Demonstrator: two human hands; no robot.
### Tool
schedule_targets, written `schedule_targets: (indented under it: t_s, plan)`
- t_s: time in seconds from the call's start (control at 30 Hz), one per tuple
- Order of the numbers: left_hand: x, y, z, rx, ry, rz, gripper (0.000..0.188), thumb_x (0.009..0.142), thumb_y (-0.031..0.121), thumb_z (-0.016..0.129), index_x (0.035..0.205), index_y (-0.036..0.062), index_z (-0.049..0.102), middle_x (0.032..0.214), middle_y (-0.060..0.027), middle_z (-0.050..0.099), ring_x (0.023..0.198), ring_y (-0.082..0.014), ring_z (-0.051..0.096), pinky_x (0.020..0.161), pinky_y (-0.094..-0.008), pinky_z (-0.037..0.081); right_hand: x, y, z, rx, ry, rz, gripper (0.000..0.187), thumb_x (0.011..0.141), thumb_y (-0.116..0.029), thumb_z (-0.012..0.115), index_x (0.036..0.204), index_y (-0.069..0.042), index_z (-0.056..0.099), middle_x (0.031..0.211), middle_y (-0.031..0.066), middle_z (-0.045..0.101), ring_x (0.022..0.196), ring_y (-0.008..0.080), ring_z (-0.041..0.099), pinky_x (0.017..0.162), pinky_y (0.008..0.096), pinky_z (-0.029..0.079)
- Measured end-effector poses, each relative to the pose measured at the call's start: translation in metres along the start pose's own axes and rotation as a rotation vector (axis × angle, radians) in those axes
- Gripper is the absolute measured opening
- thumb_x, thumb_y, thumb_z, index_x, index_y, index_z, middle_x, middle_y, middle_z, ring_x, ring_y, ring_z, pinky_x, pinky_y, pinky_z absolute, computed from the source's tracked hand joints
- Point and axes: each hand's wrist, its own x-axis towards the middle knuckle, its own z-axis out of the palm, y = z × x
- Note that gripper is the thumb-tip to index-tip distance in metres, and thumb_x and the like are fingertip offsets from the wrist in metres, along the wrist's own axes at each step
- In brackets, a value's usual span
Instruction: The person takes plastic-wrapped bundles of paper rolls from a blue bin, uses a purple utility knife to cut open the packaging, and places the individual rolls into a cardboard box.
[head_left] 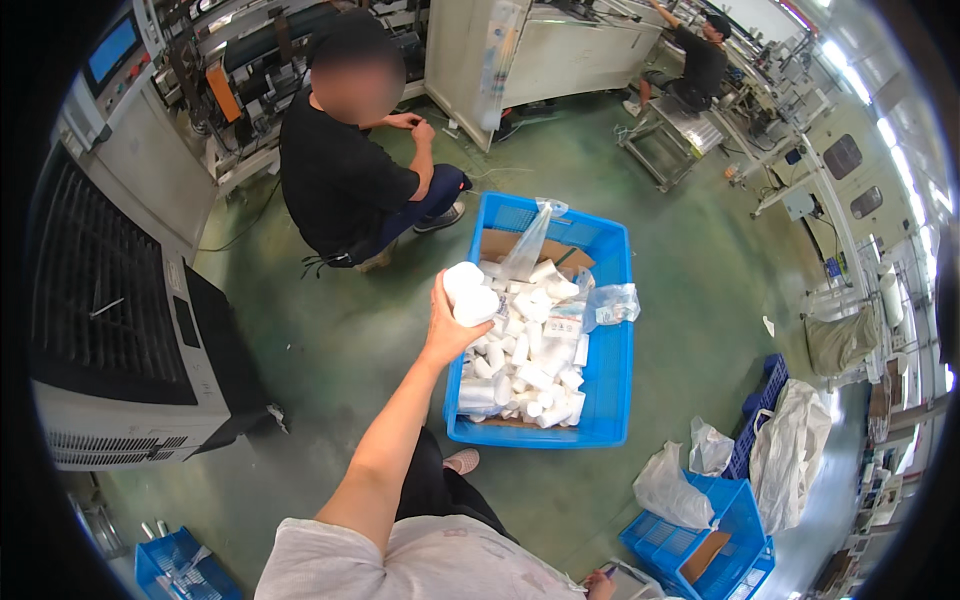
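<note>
My left hand (450, 328) is stretched out over the left side of a large blue plastic crate (622, 330). Its fingers are closed around two white rolls (472, 296) with rounded ends, pressed side by side. Below it, the crate holds a heap of similar white rolls (535, 375), some in clear plastic. A clear plastic bag (530, 240) stands up at the crate's far end, and another bag (610, 305) hangs over its right wall. At the bottom edge my right hand (601, 586) shows only in part, beside a pale container (632, 582); its grip is hidden.
A person in black (345, 190) crouches just beyond the crate's left side. A machine cabinet (120, 310) stands at left. Stacked blue crates (690, 545) and a white sack (790, 450) lie at lower right. Another person (697, 65) sits far right near machinery.
</note>
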Motion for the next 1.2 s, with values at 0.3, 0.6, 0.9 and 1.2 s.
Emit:
schedule_targets:
  t_s: [0.3,0.6,0.9,1.2]
  plan:
    - [0.088,-0.048,0.017,0.029,-0.001,-0.118,0.108,0.052,0.015,0.080,0.135,0.0069,0.011,0.127,-0.0197,0.029,0.118,-0.0341,0.034,0.099,-0.0411,0.031,0.027,0.009,0.090,-0.255,-0.050,0.005,0.017,0.079,-0.023,0.056,0.085,-0.007,0.059,0.070,0.0104,0.058,0.064,0.0213,0.054,0.059,0.0403,0.045]
    - [0.154,-0.106,0.021,0.055,0.126,-0.198,0.106,0.051,0.017,0.080,0.132,-0.0004,0.014,0.125,-0.0212,0.032,0.118,-0.0344,0.033,0.099,-0.0410,0.030,0.007,0.021,0.173,-0.288,-0.089,0.026,0.016,0.075,-0.019,0.058,0.083,-0.005,0.061,0.069,0.0093,0.059,0.063,0.0195,0.055,0.059,0.0368,0.046]
    - [0.186,-0.113,0.009,0.005,0.172,-0.171,0.107,0.051,0.017,0.081,0.132,-0.0011,0.013,0.126,-0.0239,0.030,0.119,-0.0349,0.031,0.100,-0.0413,0.027,-0.009,0.042,0.190,-0.277,-0.098,0.004,0.016,0.071,-0.015,0.060,0.081,-0.003,0.063,0.068,0.0082,0.060,0.061,0.0176,0.056,0.058,0.0333,0.046]
    - [0.202,-0.110,-0.006,0.018,0.193,-0.164,0.104,0.053,0.016,0.080,0.131,-0.0022,0.014,0.126,-0.0229,0.031,0.117,-0.0340,0.034,0.098,-0.0404,0.029,-0.002,0.108,0.174,-0.249,-0.138,-0.043,0.015,0.067,-0.011,0.062,0.078,-0.001,0.065,0.067,0.0071,0.062,0.060,0.0158,0.057,0.058,0.0297,0.046]
